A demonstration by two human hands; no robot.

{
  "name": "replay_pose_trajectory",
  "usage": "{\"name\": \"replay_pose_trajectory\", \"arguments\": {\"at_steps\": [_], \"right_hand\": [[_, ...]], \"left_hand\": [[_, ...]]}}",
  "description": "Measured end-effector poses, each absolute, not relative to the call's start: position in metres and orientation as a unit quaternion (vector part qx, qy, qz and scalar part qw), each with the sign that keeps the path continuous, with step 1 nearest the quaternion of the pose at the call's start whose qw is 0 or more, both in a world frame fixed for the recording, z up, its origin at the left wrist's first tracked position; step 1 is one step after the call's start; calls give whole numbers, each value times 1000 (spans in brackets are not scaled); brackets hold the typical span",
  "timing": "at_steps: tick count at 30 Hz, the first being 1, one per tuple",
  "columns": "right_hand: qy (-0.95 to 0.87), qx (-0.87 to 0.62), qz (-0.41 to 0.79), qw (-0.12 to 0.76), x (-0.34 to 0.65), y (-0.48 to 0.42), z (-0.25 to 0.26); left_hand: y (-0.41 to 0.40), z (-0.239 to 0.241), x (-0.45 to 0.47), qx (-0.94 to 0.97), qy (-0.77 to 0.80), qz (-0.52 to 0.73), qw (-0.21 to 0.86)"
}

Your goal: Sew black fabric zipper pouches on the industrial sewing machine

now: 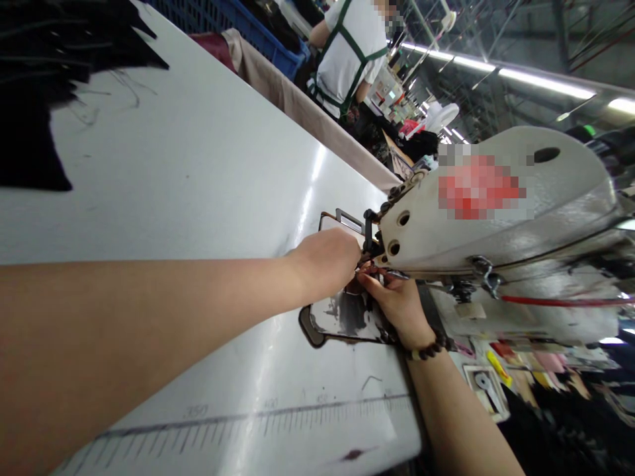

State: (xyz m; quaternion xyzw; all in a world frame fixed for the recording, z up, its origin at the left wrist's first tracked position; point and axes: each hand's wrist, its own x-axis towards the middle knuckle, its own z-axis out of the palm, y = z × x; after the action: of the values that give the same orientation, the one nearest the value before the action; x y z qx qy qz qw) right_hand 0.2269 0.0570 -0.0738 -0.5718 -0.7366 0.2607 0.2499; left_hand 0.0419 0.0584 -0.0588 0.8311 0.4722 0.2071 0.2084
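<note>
A white industrial sewing machine (560, 178) reaches in from the right, its needle end above a worn bed plate (322, 317) set in the table. My left hand (330, 261) is closed at the needle area, its fingertips turned away and mostly hidden. From the lower right, my right hand (401, 307), with a dark beaded bracelet (429, 347) at the wrist, meets it under the machine head. Its fingers are pinched together beside the presser foot area. What either hand grips is too small and covered to make out.
Black fabric pieces (34, 86) with loose threads lie on the white table (198, 192) at upper left. A ruler scale (258, 420) runs along the near edge. Beyond the table are a blue crate (223, 26) and a person in a white shirt (350, 53).
</note>
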Motion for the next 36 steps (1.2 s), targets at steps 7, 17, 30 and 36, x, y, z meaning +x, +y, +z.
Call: {"name": "replay_pose_trajectory", "arguments": {"at_steps": [7,17,30,36], "right_hand": [[-726,-599,224,253,229,57,-70],[-726,-607,194,259,231,55,-67],[-729,-603,197,257,232,55,-69],[-732,-595,203,263,234,57,-71]], "left_hand": [[57,-56,40,831,470,212,206],[55,-52,36,829,471,217,209],[56,-54,37,833,465,223,199],[56,-53,37,835,467,215,195]]}}
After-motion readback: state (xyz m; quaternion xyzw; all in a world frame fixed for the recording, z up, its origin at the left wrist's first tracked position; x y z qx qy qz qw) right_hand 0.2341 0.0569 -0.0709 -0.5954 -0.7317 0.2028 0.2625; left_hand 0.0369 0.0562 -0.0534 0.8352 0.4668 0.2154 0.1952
